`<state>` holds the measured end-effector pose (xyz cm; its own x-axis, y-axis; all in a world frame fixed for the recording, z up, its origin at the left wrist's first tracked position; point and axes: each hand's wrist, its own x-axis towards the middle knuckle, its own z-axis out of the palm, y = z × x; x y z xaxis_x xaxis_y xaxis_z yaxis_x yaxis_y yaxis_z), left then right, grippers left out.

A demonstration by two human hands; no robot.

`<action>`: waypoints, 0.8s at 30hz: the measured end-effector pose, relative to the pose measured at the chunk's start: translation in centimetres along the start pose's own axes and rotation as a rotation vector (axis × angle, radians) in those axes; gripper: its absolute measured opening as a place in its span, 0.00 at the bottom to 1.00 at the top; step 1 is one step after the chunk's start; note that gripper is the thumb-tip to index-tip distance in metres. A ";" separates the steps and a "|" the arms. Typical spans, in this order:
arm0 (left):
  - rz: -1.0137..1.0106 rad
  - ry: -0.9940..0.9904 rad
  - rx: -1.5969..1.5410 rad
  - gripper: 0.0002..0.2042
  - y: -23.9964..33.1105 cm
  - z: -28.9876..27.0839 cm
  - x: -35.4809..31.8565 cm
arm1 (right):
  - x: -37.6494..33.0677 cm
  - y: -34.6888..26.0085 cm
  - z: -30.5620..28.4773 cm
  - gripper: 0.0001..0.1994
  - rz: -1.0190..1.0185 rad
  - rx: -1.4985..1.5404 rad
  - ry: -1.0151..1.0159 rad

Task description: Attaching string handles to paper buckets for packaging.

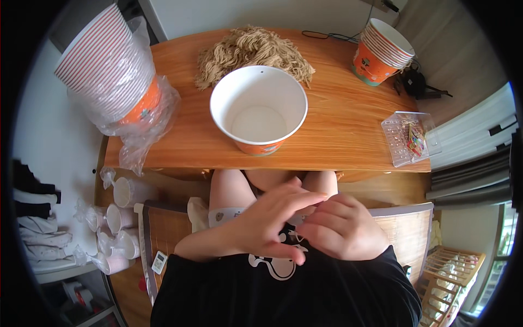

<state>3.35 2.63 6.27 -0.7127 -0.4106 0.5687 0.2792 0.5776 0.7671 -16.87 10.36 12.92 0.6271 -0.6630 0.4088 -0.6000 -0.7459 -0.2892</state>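
Note:
My left hand (271,219) hovers over my lap with fingers stretched out and thumb apart, holding nothing that I can see. Close beside it, my right hand (342,228) has its fingers curled in; whatever they may hold is hidden. Both are in front of my black shirt, short of the table's near edge. On the table stands a large paper bucket (224,103), upright, white inside and orange outside, with a small hole below its far rim. Its inside shows nothing. Behind it lies a heap of tan cords (256,49).
A tall stack of striped paper buckets (101,57) in clear plastic stands at the table's left. A shorter orange stack (381,52) is at the far right, near a black device (414,83). A clear plastic tray (393,147) with small colourful items sits at the right edge. Wrapped cups (128,192) stand lower left.

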 end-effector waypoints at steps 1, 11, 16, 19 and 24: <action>-0.125 -0.066 -0.103 0.41 0.4 0.4 -0.1 | 0.0 -0.1 0.6 0.12 0.006 -0.104 0.072; -0.622 0.147 -0.078 0.07 -0.9 -1.7 -4.4 | 1.4 2.6 5.7 0.13 0.147 -0.114 0.077; -0.391 0.341 0.484 0.03 -2.4 -1.6 -5.6 | 1.6 3.5 7.8 0.16 0.247 -0.230 0.122; -0.219 0.382 0.483 0.03 -3.7 -1.8 -6.6 | 1.5 3.5 8.7 0.15 0.281 -0.235 0.153; -0.415 0.217 -0.335 0.04 -4.6 -2.3 -9.5 | 0.5 4.7 9.4 0.16 0.131 -0.212 0.249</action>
<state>10.29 2.29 -1.96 -0.6673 -0.7114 0.2204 0.2179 0.0964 0.9712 -14.64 5.93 3.62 0.4131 -0.6971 0.5860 -0.7736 -0.6081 -0.1781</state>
